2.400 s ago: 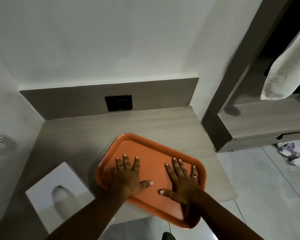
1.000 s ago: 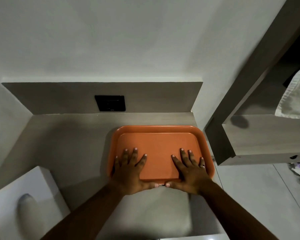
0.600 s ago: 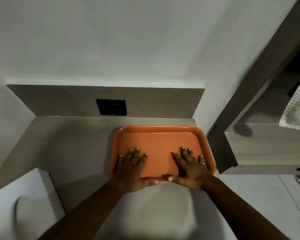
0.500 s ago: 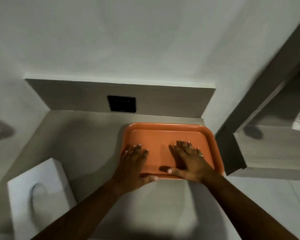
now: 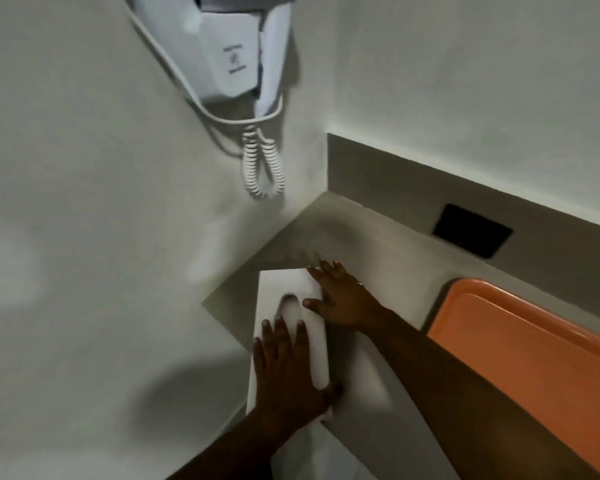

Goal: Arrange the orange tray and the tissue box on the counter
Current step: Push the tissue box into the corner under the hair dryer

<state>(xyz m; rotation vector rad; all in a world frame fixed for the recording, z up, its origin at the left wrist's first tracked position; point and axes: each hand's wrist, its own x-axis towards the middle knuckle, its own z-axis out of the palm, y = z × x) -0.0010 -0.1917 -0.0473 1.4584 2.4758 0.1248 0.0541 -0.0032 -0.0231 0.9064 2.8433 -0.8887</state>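
The white tissue box [image 5: 280, 289] stands on the grey counter [image 5: 378, 251] close to the left wall, with its oval slot facing up. My left hand [image 5: 288, 375] lies on the box's near top, thumb wrapped over its right edge. My right hand [image 5: 343, 299] grips the far right edge of the box, thumb on top and fingers spread past the corner. The orange tray [image 5: 534, 358] lies flat on the counter to the right, apart from the box, with my right forearm crossing its near corner.
A white wall-mounted hair dryer [image 5: 229, 57] with a coiled cord [image 5: 262, 164] hangs on the left wall above the counter's corner. A black socket plate [image 5: 471, 233] sits in the grey backsplash behind the tray.
Both hands have left the orange tray and moved left onto the tissue box. The view has swung left, so the tray now sits at the right edge.
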